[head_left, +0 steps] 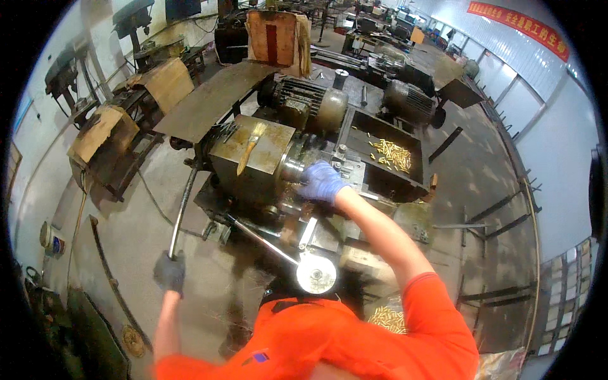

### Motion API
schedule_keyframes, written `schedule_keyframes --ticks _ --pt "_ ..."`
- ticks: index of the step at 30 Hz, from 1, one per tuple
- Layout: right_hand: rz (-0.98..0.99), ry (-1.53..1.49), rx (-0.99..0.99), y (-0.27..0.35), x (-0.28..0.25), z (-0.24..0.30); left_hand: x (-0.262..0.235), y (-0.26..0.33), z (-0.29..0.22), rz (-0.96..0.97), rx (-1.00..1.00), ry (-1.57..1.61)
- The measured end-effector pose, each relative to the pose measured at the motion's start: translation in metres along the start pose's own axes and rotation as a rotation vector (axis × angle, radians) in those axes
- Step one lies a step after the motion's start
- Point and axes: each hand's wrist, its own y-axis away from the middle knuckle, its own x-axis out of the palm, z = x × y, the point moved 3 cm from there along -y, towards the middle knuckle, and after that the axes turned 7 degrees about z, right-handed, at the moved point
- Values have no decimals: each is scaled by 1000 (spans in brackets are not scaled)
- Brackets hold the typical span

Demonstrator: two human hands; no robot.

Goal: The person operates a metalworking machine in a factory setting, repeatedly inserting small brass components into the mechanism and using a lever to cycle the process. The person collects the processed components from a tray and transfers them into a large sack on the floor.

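Observation:
My left hand (170, 273), in a dark glove, is wrapped round the lower end of a long metal lever (183, 210) that rises to the side of the lathe's headstock (254, 149). In a blue glove, my right hand (322, 182) is at the lathe's spindle chuck (292, 166), its fingers curled; what they hold, if anything, is hidden. A wooden-handled brush (251, 149) lies on top of the headstock. Below my right forearm is a round metal handwheel (316, 273), close to my body.
Many small brass pieces (391, 155) lie in a dark metal tray (354, 136) right of the chuck. More brass pieces (387, 320) are in a bag by my right side. An electric motor (304, 101) stands behind the headstock. Drill presses (63, 76) line the left wall.

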Motion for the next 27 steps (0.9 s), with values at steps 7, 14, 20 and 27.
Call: schedule_keyframes --ticks 7,14,20,27 --pt "-104 -3 261 46 -32 -16 2 -21 19 21 197 -4" --pt "-305 42 531 109 -67 -132 -45 -17 -136 -121 676 415" --pt "-397 -34 415 139 -34 -101 -31 -12 -242 -378 972 344" --pt "-347 -241 448 219 17 -45 -9 -15 -233 -413 1007 404"
